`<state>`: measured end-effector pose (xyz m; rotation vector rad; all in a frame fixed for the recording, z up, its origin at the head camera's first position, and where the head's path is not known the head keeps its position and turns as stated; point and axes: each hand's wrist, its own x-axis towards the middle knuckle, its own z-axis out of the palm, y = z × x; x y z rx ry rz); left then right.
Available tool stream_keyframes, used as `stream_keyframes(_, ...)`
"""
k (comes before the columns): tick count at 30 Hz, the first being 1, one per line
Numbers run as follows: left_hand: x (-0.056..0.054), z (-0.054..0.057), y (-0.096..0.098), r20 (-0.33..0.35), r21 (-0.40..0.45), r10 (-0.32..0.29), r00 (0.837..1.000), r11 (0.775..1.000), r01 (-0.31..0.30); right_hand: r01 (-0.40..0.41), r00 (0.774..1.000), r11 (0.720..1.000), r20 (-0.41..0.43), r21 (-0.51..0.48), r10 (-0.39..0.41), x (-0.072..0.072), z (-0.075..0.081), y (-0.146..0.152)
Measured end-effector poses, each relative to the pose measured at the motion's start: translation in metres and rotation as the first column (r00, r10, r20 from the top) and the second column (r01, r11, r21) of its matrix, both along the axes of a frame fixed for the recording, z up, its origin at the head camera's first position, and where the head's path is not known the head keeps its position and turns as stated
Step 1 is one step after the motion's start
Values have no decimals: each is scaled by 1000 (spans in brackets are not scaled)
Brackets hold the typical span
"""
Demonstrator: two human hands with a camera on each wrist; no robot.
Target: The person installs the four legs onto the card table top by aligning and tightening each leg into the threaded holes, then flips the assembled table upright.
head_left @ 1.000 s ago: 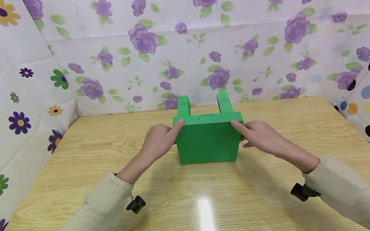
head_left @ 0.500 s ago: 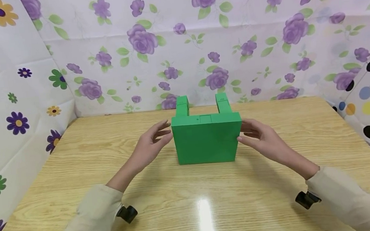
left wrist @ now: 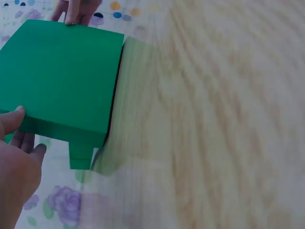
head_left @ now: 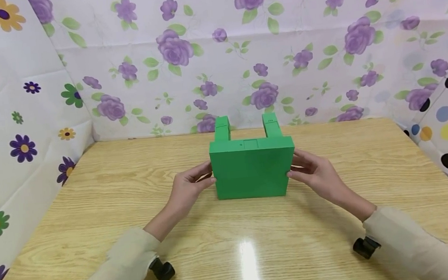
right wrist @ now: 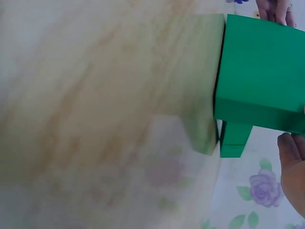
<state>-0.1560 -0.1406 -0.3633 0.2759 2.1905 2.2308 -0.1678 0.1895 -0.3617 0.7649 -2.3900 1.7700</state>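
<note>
We had both hands on the green box (head_left: pixel 252 168), which stood on its edge near the middle of the surface (head_left: pixel 134 210), toward the back wall. Our left hand (head_left: pixel 188 188) gripped its left side, thumb on the near face and fingers curled behind; our right hand (head_left: pixel 315 173) gripped the right side in the same manner. The box rested on the surface, not lifted, so we judged the hold to be set and any lifting or turning of it not yet begun.

The box looked like smooth, matte, rigid card or plastic, a flat rectangular slab with crisp corners. Two short square legs (head_left: pixel 270 124) of the same green stuck out from its far side. In the left wrist view one leg (left wrist: pixel 80 155) showed beneath the slab. The surface was pale wood grain with a glossy finish that caught a light. Soft, creased floral cloth (head_left: pixel 241 58) hung behind and at the sides.
</note>
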Motion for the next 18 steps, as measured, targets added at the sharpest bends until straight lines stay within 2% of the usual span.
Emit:
stream_keyframes(3,1,-2,6,21,90,43,999,995,-44,18,1000,1000,-1,-2,-18,1,-3,0)
stream_keyframes(5,3,-2,11,20,113,58,998,992,-60,37,999,999,0,-7,-37,1,-5,0)
stream_keyframes(8,6,-3,17,4,100,74,997,992,-74,65,998,997,-1,-31,-65,1,-8,0)
stream_keyframes(13,9,-7,23,-92,82,88,992,993,-80,81,996,994,-31,-78,-83,0,-15,-4)
stream_keyframes(18,11,-6,24,-149,57,112,982,993,-104,98,989,994,-107,-39,-102,3,-12,-9)
